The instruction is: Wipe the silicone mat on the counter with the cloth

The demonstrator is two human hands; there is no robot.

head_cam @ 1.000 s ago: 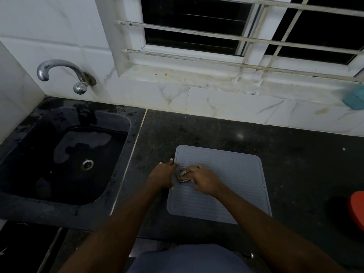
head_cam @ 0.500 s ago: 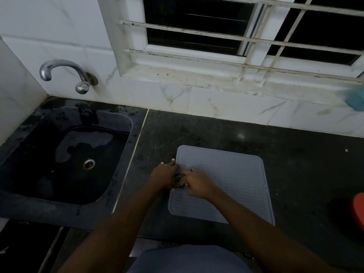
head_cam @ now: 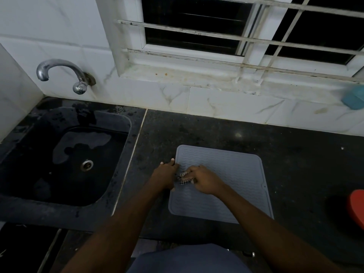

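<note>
Right hand (head_cam: 203,181) clamped on the cloth (head_cam: 183,177) atop the mat (head_cam: 232,180); left hand (head_cam: 165,175) flat at the mat's edge; sink (head_cam: 65,160) left, red object (head_cam: 356,207) right

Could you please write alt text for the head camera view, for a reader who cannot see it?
Both hands work a checked cloth on the left part of a grey silicone mat on a dark counter: right hand bunched on it, left hand at the mat's edge. A wet black sink lies left.
</note>
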